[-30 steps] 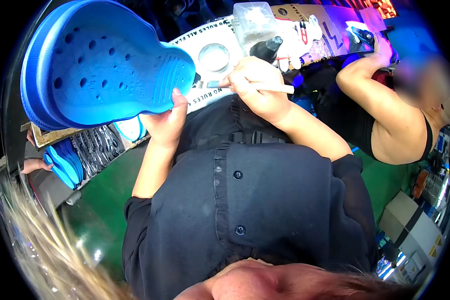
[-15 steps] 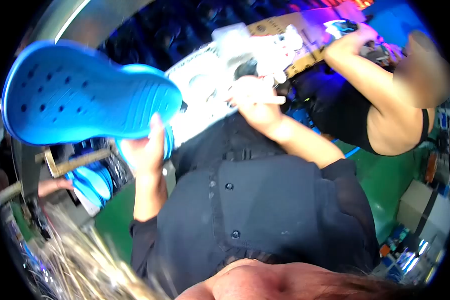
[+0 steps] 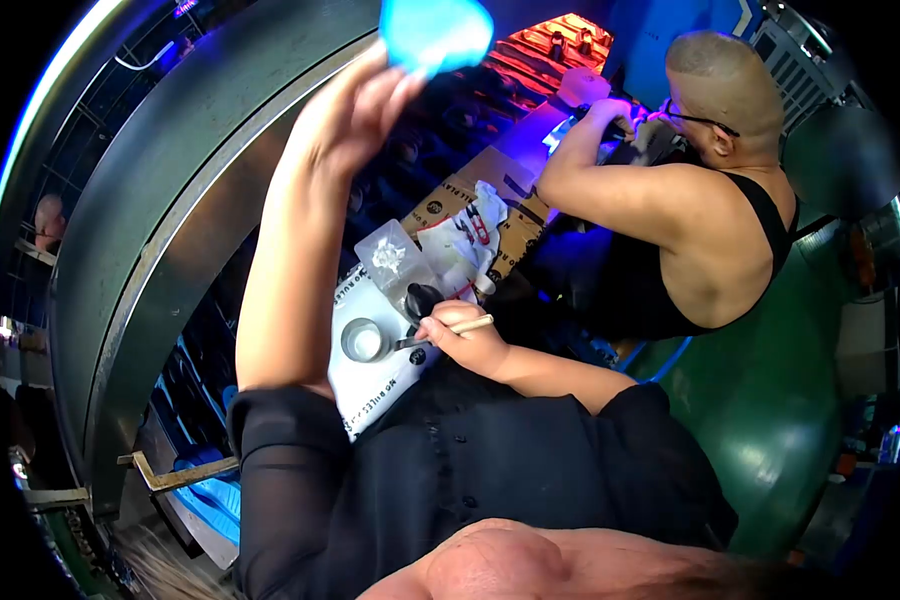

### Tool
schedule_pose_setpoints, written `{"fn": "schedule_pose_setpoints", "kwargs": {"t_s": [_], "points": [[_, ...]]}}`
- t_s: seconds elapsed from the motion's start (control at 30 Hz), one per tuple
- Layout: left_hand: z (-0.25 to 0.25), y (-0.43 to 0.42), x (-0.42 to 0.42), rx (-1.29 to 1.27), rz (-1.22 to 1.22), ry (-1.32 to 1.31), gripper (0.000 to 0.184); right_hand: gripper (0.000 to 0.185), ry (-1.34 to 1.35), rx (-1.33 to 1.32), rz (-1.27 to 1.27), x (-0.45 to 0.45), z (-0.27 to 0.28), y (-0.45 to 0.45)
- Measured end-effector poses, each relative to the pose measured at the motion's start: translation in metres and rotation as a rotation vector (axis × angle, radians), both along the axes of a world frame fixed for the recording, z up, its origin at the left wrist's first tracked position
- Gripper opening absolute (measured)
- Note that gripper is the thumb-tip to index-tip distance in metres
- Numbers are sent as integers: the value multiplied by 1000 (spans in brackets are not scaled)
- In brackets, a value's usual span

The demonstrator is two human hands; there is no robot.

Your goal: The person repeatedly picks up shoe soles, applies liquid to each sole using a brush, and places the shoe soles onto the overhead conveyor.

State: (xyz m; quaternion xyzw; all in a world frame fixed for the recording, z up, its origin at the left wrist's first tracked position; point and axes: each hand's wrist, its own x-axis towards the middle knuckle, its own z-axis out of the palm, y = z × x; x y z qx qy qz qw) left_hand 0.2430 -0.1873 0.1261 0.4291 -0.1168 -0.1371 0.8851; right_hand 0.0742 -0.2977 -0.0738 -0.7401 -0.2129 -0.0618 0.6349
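Note:
My left hand (image 3: pixel 365 105) is raised high at the upper middle, fingers bent at the lower edge of a blue sole piece (image 3: pixel 436 34), which is blurred and partly cut off. Near the middle, my right hand (image 3: pixel 460 335) is closed round a pale-handled brush (image 3: pixel 472 324), its dark end pointing left. Just left of the brush end stands a round cup (image 3: pixel 365 341) on the white printed sheet (image 3: pixel 362 390). A black object (image 3: pixel 422 299) lies right behind my right hand, beside a clear plastic container (image 3: pixel 394 252).
A co-worker (image 3: pixel 705 200) sits at the right, hands near a purple-lit spot. Cardboard (image 3: pixel 490 180) and a white cloth (image 3: pixel 480 225) lie past the container. A curved metal machine edge (image 3: pixel 160 240) runs along the left. Blue pieces (image 3: pixel 210 500) are at the lower left.
My left hand has lifted the blue sole piece from the left to the upper middle. My right hand keeps the brush, now lower in view. The view has turned and shifted.

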Motion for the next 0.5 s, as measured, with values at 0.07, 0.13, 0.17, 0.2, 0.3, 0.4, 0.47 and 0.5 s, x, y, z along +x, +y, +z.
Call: {"fn": "schedule_pose_setpoints", "kwargs": {"t_s": [0.07,0.13,0.17,0.2,0.3,0.4,0.47,0.5], "points": [[15,-22,36,-158,-111,-16,79,23,9,-25,-11,1,2,-8],[17,-35,26,-203,-185,-110,84,23,24,-46,-24,1,2,-14],[13,-35,9,-206,-204,-93,82,23,71,-7,-21,0,0,-16],[2,-27,-12,-50,-154,-134,74,23,119,33,-19,0,-4,-17],[-64,15,-58,161,-168,-169,59,22,132,52,-14,1,-11,-20],[-142,84,-111,396,36,152,52,22,108,65,16,2,-14,-15],[-189,134,-157,655,279,345,45,21,195,35,81,3,-15,-10],[-206,159,-183,766,388,377,42,21,144,52,69,4,-22,-4]]}}
